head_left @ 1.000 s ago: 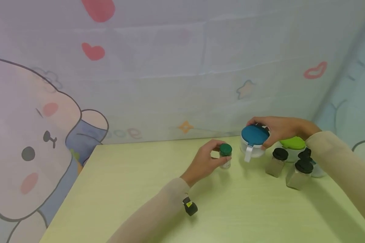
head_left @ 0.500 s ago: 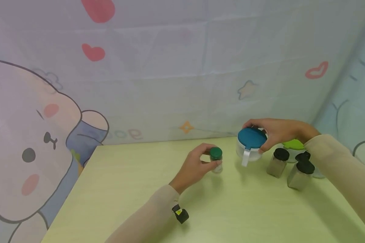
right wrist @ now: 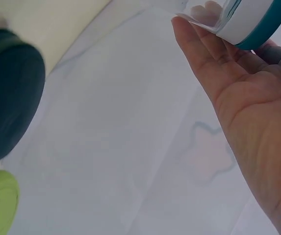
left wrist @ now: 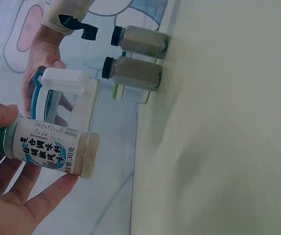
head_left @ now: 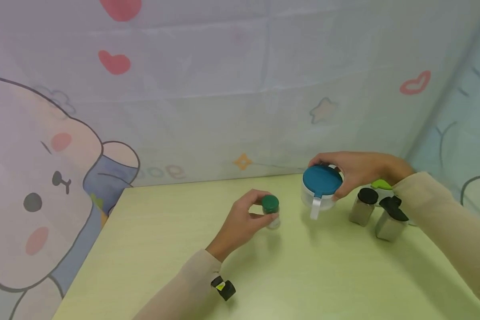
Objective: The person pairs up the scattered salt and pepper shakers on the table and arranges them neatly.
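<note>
In the head view my left hand [head_left: 240, 222] holds a small spice jar [head_left: 270, 205] with a green cap between thumb and fingers. The left wrist view shows that jar's printed label [left wrist: 44, 147] and pale powder at its bottom; it is held above the table. To its right, my right hand [head_left: 350, 169] grips a clear seasoning pot [head_left: 322, 181] by the sides from above. This pot has a blue lid and a white handle [head_left: 316, 208] facing me. Fingers of the right hand [right wrist: 253, 103] reach round the pot in the right wrist view.
Two square jars with black lids, one nearer the pot [head_left: 363, 209] and one by the sleeve [head_left: 391, 224], stand on the pale table [head_left: 176, 231]. Behind them a green-lidded pot [head_left: 382, 185] is partly covered by the right forearm. A printed curtain [head_left: 208, 111] hangs along the table's back edge.
My left hand has carried the green-capped spice jar to the left. The right hand, holding the blue-lidded pot, has shifted a little left too. The black-lidded jars stay put.
</note>
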Available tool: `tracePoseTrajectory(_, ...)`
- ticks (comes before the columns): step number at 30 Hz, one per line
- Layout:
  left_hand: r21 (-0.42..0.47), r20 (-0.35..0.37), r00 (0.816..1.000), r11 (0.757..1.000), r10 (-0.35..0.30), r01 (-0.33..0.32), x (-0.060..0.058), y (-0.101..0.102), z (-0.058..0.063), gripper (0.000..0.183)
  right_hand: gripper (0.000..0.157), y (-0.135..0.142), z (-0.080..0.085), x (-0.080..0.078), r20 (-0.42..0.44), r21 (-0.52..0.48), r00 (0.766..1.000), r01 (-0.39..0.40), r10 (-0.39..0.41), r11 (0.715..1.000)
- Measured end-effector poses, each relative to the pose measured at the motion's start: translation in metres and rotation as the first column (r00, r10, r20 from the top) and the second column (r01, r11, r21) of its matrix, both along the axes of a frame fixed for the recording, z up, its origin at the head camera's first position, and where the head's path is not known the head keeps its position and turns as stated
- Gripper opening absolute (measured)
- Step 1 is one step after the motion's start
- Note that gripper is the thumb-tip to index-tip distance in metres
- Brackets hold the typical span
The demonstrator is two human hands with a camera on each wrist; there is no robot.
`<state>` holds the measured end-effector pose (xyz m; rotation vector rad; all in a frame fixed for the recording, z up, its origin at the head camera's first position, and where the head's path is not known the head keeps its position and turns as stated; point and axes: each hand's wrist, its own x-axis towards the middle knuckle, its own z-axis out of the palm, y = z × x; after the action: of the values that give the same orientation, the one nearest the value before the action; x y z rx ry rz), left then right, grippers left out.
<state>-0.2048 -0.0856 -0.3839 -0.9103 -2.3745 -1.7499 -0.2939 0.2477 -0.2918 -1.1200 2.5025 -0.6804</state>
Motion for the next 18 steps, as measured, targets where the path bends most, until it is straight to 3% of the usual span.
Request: tracePoseTrajectory(18,0.027,0.034,0.999,0.999,-0.035,0.034,0.023,-0.014,-0.005,0.034,0.084,-0.022,-0.016,0.011,0.031,-0.032,0.998,-0.05,0.051,0.998)
